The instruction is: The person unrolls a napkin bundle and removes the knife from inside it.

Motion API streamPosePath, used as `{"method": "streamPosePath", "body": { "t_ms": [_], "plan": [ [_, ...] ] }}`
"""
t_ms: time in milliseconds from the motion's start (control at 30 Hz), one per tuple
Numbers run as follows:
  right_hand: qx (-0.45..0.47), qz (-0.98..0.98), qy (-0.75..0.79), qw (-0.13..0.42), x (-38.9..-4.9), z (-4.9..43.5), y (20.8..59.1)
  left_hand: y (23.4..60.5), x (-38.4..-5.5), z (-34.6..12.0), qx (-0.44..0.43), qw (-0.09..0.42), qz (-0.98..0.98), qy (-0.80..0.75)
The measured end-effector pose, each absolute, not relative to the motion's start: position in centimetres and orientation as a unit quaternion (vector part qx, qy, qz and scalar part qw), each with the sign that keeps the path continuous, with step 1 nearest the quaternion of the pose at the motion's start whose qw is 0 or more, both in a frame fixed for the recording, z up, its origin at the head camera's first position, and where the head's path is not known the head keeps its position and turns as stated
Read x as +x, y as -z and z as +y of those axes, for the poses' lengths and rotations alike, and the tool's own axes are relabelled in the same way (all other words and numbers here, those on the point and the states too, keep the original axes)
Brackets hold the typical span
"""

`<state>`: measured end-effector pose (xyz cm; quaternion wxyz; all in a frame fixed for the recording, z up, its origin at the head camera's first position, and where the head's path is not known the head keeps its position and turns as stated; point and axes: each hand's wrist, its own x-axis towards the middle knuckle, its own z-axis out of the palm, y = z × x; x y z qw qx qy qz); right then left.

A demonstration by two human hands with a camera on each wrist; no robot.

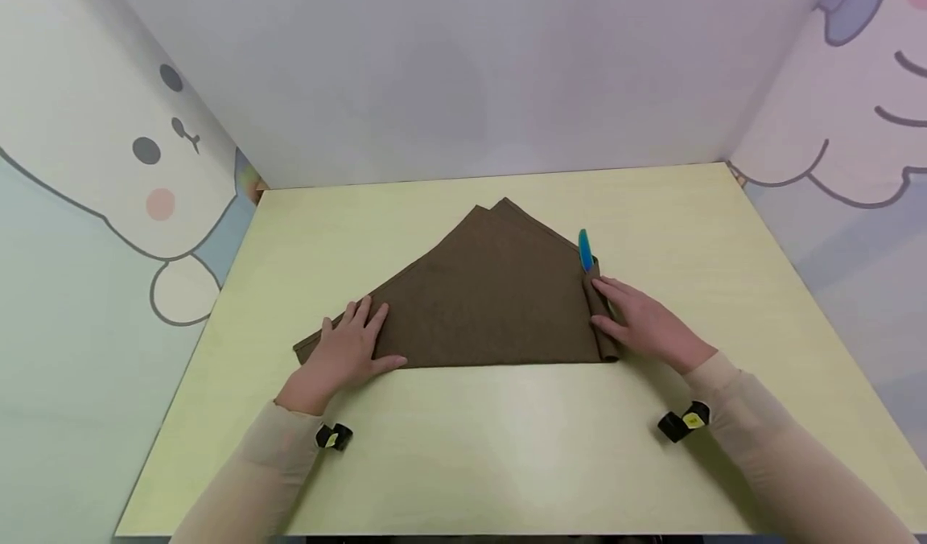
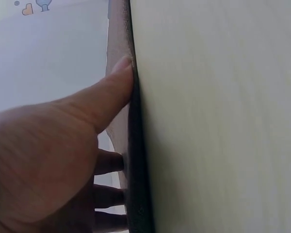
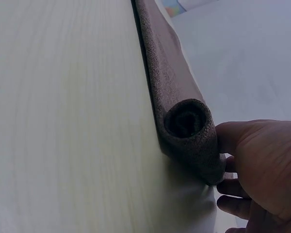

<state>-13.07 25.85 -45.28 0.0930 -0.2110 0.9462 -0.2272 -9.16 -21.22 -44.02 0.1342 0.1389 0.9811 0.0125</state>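
Observation:
A brown cloth [image 1: 492, 294], folded to a wide triangle with two peaks at the far side, lies on the table. My left hand [image 1: 344, 355] rests with spread fingers on its left part, the thumb along the near edge. At the right end the cloth is rolled into a narrow tube, whose spiral end [image 3: 185, 121] shows in the right wrist view. My right hand [image 1: 648, 323] holds this roll from the right, thumb and fingers against it. A slim blue-green, blade-shaped piece [image 1: 585, 249] sticks out of the roll's far end; its other part is hidden in the cloth.
The pale wooden table [image 1: 500, 447] meets a plain white wall [image 1: 449, 77] at the back. Side panels with cartoon animals [image 1: 166, 158] stand left and right. Each wrist carries a small black camera [image 1: 677, 426].

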Motion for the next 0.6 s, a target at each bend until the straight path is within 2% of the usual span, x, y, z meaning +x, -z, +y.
{"method": "streamPosePath", "body": {
  "t_ms": [267, 600],
  "plan": [
    [-0.223, 0.947, 0.226, 0.056, -12.9, 24.6, 44.7, 43.5, -9.2, -21.1, 0.139, 0.143, 0.980, -0.001],
    [-0.215, 0.954, 0.202, 0.045, -12.6, 23.4, 44.7, 43.4, -9.5, -19.3, 0.180, 0.107, 0.978, -0.024]
  ]
}}
